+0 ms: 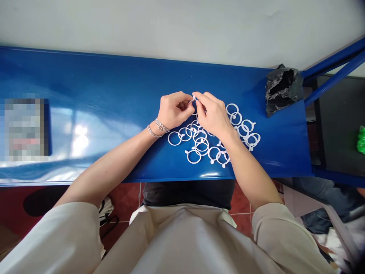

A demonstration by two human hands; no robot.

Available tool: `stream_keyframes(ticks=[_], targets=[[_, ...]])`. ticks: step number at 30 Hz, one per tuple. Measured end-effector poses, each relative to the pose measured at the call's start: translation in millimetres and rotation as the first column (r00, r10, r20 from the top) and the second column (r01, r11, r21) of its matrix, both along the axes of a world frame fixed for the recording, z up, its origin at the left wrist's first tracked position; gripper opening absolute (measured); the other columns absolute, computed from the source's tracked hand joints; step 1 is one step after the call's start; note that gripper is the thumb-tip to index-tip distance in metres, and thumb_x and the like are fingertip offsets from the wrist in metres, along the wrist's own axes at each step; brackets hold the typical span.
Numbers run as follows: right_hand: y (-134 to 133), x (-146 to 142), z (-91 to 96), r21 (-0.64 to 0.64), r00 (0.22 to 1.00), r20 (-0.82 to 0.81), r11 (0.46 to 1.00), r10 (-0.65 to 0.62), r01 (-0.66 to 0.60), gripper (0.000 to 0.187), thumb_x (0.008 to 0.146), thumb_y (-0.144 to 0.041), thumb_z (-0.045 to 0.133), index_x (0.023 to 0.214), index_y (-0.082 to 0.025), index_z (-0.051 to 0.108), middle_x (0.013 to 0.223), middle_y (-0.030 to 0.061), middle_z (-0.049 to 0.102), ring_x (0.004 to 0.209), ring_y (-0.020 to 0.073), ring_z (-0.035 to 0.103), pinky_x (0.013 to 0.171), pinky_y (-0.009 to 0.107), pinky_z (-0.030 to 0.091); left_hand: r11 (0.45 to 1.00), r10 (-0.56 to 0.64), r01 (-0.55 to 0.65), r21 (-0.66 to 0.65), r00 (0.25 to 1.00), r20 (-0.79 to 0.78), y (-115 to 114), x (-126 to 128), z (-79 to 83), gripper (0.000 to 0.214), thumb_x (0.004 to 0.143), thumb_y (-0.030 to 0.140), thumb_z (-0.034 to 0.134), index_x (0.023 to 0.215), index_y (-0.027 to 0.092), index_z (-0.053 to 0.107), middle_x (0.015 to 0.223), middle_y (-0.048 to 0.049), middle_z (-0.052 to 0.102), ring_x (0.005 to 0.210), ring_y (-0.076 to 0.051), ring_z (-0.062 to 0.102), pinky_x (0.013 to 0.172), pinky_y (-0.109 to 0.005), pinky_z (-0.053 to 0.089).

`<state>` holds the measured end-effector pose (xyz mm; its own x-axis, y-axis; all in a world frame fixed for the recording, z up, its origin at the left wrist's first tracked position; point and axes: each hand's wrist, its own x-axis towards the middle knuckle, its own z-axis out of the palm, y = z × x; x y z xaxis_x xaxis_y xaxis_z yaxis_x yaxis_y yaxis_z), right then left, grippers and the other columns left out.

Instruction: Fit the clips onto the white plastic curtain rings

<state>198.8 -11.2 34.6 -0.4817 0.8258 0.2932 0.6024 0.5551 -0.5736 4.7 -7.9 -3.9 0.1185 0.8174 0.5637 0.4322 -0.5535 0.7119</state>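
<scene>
My left hand [174,110] and my right hand [211,114] meet above a blue metal bench top [114,83], their fingertips pinching a white plastic ring [194,99] that is mostly hidden by my fingers. Just below my hands lies a loose heap of several similar open rings [194,152], many overlapping. Each ring has small tabs at its ends. Further rings [242,127] reach out to the right of my right hand. Two chain bracelets [158,127] circle my left wrist.
A crumpled black plastic bag [282,89] stands at the bench's right end, against a pale wall. A pixelated flat item [24,129] lies at the far left. Blue metal frame bars run at right. A green object [361,140] and a seated person's jeans [319,201] show lower right.
</scene>
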Motion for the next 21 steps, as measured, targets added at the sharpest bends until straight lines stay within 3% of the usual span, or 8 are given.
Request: stream_keyframes(ticks=[4, 9, 15, 21], targets=[[-0.7, 0.4, 7.4, -0.052, 0.999, -0.004, 0.998, 0.035, -0.035, 0.039, 0.113, -0.019, 0.043, 0.142, -0.022, 0.068, 0.125, 0.0137, 0.075, 0.105, 0.0279, 0.072, 0.093, 0.045, 0.06, 0.998, -0.053, 0.054, 0.019, 0.998, -0.046, 0.9, -2.3, 2.6, 0.011, 0.097, 0.024, 0.069, 0.091, 0.022, 0.078, 0.068, -0.0001, 0.067, 0.058, -0.012, 0.058, 0.057, -0.03, 0.046], [4.8, 9.2, 12.3, -0.15, 0.996, -0.041, 0.985, 0.076, -0.081, 0.033, 0.108, -0.019, 0.052, 0.132, -0.02, 0.074, 0.099, 0.0076, 0.074, 0.088, 0.0234, 0.067, 0.087, 0.042, 0.058, 0.988, -0.14, 0.138, -0.071, 0.99, -0.023, 0.6, -2.2, 0.9, 0.01, 0.097, 0.026, 0.069, 0.096, 0.021, 0.077, 0.066, 0.0009, 0.065, 0.055, -0.011, 0.054, 0.056, -0.029, 0.044], [16.0, 13.3, 2.5, -0.233, 0.987, -0.141, 0.966, 0.08, -0.112, 0.027, 0.103, -0.021, 0.06, 0.124, -0.019, 0.077, 0.08, 0.0011, 0.064, 0.076, 0.0197, 0.059, 0.078, 0.039, 0.055, 0.972, -0.156, 0.16, -0.169, 0.987, 0.038, 0.5, -1.7, -1.0, 0.008, 0.095, 0.026, 0.073, 0.098, 0.019, 0.074, 0.059, 0.0037, 0.058, 0.048, -0.009, 0.047, 0.051, -0.026, 0.038], [23.6, 0.6, -9.5, -0.217, 0.987, -0.157, 0.975, 0.012, -0.046, 0.006, 0.102, -0.021, 0.066, 0.104, -0.021, 0.071, 0.069, -0.0029, 0.05, 0.068, 0.0179, 0.053, 0.075, 0.038, 0.055, 0.97, -0.139, 0.141, -0.196, 0.99, 0.024, 1.0, -0.2, 3.3, 0.006, 0.092, 0.025, 0.073, 0.093, 0.02, 0.071, 0.057, 0.0046, 0.054, 0.049, -0.01, 0.044, 0.052, -0.026, 0.037]])
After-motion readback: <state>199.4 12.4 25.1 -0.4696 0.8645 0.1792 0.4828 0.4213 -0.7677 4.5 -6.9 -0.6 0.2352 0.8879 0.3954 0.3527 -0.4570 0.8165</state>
